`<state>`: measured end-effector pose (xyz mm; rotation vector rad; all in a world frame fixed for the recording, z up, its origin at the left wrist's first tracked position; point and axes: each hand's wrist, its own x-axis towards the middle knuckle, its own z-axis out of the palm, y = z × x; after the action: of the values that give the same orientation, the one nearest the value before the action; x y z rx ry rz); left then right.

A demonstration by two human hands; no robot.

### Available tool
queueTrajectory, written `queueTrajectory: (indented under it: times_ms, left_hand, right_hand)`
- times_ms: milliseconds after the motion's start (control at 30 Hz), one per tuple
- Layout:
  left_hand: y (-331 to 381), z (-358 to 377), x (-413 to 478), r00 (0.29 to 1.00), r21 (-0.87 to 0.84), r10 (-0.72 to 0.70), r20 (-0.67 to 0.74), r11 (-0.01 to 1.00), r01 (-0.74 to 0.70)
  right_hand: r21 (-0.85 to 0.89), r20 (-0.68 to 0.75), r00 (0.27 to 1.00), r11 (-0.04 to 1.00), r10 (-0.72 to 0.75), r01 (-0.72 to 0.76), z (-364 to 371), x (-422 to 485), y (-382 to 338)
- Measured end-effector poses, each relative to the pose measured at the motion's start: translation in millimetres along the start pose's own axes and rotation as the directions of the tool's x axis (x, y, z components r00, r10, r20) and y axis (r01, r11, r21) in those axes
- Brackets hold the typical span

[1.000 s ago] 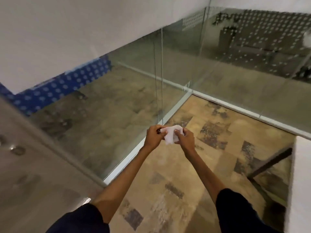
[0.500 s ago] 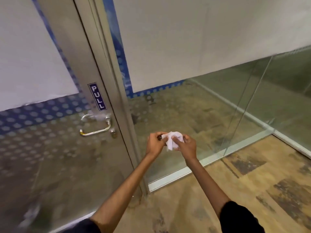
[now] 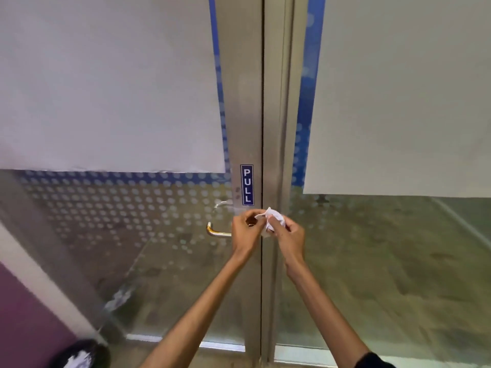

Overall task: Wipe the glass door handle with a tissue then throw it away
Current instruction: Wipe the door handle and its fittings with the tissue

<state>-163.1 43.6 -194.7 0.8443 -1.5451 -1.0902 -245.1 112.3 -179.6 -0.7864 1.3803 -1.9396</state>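
Glass door (image 3: pixel 132 235) ahead; left hand (image 3: pixel 245 235), right hand (image 3: pixel 288 236) raised, fingers pinching tissue (image 3: pixel 273 217) beside handle (image 3: pixel 216 232).

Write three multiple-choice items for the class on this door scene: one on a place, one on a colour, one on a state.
1. Where is the PULL sign?
A. On the floor
B. On the metal door frame, above the handle
C. On the right glass panel

2. What colour is the sign's background?
A. Red
B. Green
C. Dark blue

3. What is the state of the tissue?
A. Crumpled, held between both hands
B. Lying on the floor
C. Wrapped around the handle

Key: 1 B, the sign sits on the frame just above the handle. 2 C, white letters on dark blue. 3 A, the left hand and right hand grip it in front of the door.
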Motion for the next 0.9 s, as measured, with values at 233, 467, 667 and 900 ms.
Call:
queueTrajectory:
  times_ms: [233, 467, 667, 900]
  left_hand:
    - [16.6, -26.4, 29.9, 0.992, -0.110, 0.028, -0.123, 0.993, -0.042]
    - [29.1, -57.0, 44.9, 0.970, 0.092, 0.200, -0.140, 0.978, -0.189]
    - [4.3, -95.7, 84.9, 0.797, 0.634, 0.532, -0.286, 0.729, -0.259]
    - [-24.5, -111.5, 137.1, 0.776, 0.818, 0.630, 0.022, 0.435, -0.377]
  right_hand:
    - [0.090, 0.115, 0.993, 0.996, -0.016, 0.005, 38.4, 18.3, -10.0]
    - [-0.004, 0.005, 0.991, 0.991, -0.134, 0.135, 60.3, 34.3, -1.0]
    - [-0.073, -0.078, 0.935, 0.938, -0.345, 0.340, 73.1, 37.9, 13.5]
    - [-0.333, -0.069, 0.850, 0.816, -0.521, 0.473, 88.2, 49.3, 31.5]
